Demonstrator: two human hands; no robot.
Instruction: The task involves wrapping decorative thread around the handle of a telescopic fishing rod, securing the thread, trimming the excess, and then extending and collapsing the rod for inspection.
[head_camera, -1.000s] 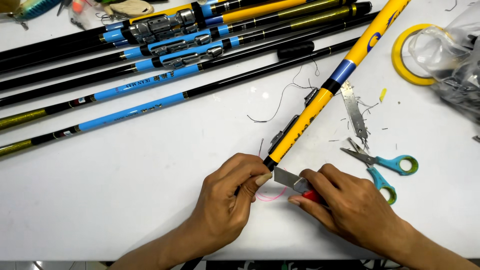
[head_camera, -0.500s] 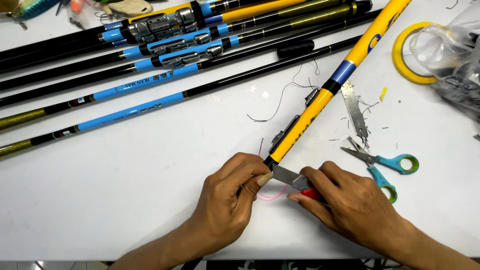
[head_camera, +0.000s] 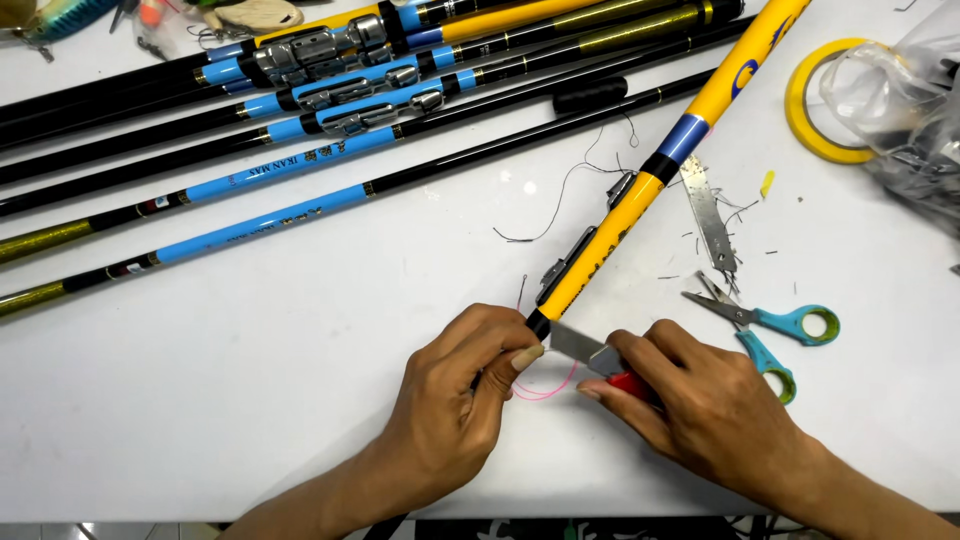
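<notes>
White tabletop (head_camera: 250, 400): left hand (head_camera: 450, 400) still pinches yellow rod's butt (head_camera: 590, 265); right hand (head_camera: 700, 410) grips red-handled blade (head_camera: 580, 345), edged nearer.

Knife blade (head_camera: 576, 342) nearer rod butt (head_camera: 538, 324)

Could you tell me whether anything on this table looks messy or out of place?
Yes: thread scraps and small clippings lie strewn beside the yellow rod, near the scissors and a loose metal strip.
</notes>
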